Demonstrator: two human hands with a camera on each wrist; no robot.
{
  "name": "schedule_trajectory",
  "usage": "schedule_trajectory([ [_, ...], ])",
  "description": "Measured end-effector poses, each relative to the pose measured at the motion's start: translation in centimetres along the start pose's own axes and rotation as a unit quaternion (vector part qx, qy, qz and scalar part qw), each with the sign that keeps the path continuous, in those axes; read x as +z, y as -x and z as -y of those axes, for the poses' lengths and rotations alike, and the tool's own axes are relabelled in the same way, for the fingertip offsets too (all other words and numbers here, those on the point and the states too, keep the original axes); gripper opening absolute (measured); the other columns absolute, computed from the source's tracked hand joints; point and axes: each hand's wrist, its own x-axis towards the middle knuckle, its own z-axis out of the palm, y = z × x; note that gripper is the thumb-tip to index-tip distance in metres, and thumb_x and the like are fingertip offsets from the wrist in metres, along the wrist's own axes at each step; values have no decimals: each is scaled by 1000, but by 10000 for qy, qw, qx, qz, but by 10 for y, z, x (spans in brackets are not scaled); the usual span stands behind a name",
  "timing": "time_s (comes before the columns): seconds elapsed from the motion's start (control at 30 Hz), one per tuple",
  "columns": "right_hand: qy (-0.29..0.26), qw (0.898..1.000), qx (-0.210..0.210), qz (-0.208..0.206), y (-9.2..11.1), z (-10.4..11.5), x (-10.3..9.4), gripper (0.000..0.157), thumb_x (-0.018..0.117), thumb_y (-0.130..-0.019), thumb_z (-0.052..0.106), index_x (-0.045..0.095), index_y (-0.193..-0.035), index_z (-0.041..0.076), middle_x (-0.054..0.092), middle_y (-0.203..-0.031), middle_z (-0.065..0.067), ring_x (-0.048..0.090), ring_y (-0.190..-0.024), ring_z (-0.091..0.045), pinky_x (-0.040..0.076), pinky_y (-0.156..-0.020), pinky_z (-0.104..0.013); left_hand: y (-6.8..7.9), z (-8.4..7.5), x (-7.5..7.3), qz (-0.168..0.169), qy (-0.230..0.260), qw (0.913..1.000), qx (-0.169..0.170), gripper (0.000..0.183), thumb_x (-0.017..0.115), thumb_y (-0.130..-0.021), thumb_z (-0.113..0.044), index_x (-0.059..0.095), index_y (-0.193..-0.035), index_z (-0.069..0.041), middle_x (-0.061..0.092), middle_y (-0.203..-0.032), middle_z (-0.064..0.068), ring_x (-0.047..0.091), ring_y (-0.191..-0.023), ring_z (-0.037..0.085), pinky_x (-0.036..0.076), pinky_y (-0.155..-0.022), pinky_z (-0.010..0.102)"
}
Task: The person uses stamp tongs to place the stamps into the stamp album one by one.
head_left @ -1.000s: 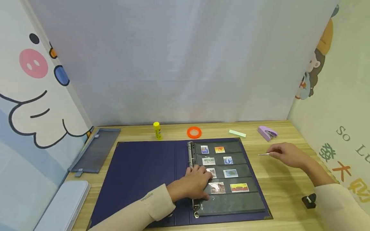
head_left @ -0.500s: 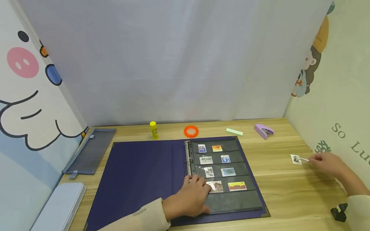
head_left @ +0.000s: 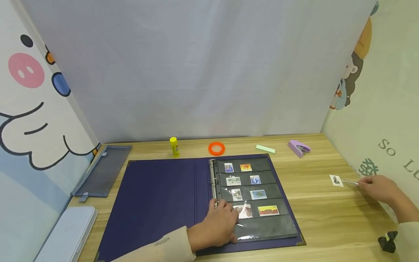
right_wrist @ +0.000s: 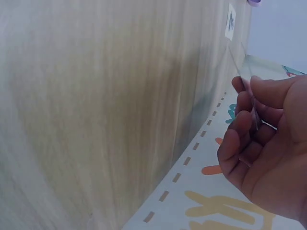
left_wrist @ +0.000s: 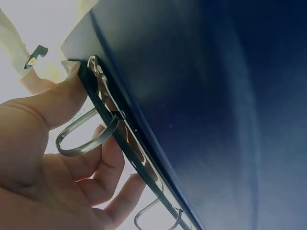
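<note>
A stamp album (head_left: 157, 196) with a dark blue cover lies open, its black pocket page (head_left: 268, 227) on the right holding several stamps in rows. My left hand (head_left: 220, 222) rests over the page's lower inner edge, beside the metal rings (left_wrist: 88, 143), with its fingers lightly bent. Out to the right, my right hand (head_left: 379, 188) pinches metal tweezers (head_left: 351, 182) between thumb and fingers. Their two arms stand apart in the right wrist view. A loose stamp (head_left: 336, 180) with a dark picture lies flat on the table, just left of the tweezer tips.
Along the back stand a yellow glue stick (head_left: 174, 147), orange tape roll (head_left: 216, 148), pale green strip (head_left: 265, 149) and purple stapler (head_left: 299, 148). At left lie a grey mesh pouch (head_left: 103, 171) and white case (head_left: 67, 233). A wall (head_left: 386, 123) borders the right side.
My right hand has moved right with the tweezers. Their tips were over the loose stamp half a second ago and now sit slightly right of it. My left hand has slid down the page.
</note>
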Motion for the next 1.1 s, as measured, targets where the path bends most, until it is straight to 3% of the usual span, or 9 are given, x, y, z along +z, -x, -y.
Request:
schedule_trajectory([
  [0.07,-122,9999,6,-3,0,-1,1,34,51,-97,21,64,-102,-10,65,-82,-16,53,-73,-22,43,-75,-48,-1,0,0,12,38,10000,-16,42,80,-63,-54,62,-90,-27,62,-101,-5,49,-105,19,33,-96,51],
  [0.13,-208,9998,33,71,-1,0,4,35,50,-98,22,65,-102,-9,64,-81,-12,51,-73,-20,42,-75,-49,-3,2,0,37,50,10000,-36,41,81,-62,-54,60,-88,-29,61,-99,-7,49,-104,18,34,-95,50],
  [0.23,-369,9992,60,130,-3,3,9,36,52,-97,26,67,-101,-6,64,-81,-10,49,-72,-18,41,-76,-46,-5,4,1,127,167,9998,-50,41,82,-60,-53,57,-83,-31,60,-93,-9,47,-102,16,33,-93,49],
  [0.3,-308,9995,60,96,-4,5,11,36,53,-97,28,69,-100,-4,64,-81,-8,48,-71,-15,36,-64,-32,-6,4,1,190,322,9993,-45,41,83,-60,-51,55,-82,-30,59,-89,-10,47,-102,16,32,-93,49],
  [0.5,-211,9998,-35,-14,-4,6,13,32,51,-97,28,68,-93,1,62,-78,-6,48,-71,-15,35,-64,-31,-9,3,2,232,608,9978,-95,48,85,-59,-49,56,-89,-26,62,-91,-7,46,-102,16,30,-95,50],
  [0.7,-376,9991,-158,-71,-5,12,7,34,49,-99,28,67,-98,-1,66,-87,-14,51,-75,-16,38,-64,-32,-8,4,2,225,643,9976,-87,50,85,-59,-48,59,-95,-25,63,-96,-6,44,-101,16,30,-95,51],
  [0.9,-965,9935,-604,16,-9,54,7,34,49,-100,26,65,-104,-3,66,-95,-15,50,-77,-7,41,-65,-29,-5,7,1,202,729,9971,-34,46,86,-60,-46,56,-90,-25,60,-99,-6,44,-104,18,30,-96,52],
  [1.1,-1383,9832,-1179,167,-15,105,13,22,51,-99,18,65,-98,1,59,-82,-7,42,-68,-4,36,-60,-25,-5,6,0,55,651,9979,30,49,86,-58,-47,54,-89,-29,59,-97,-11,45,-101,14,32,-93,51],
])
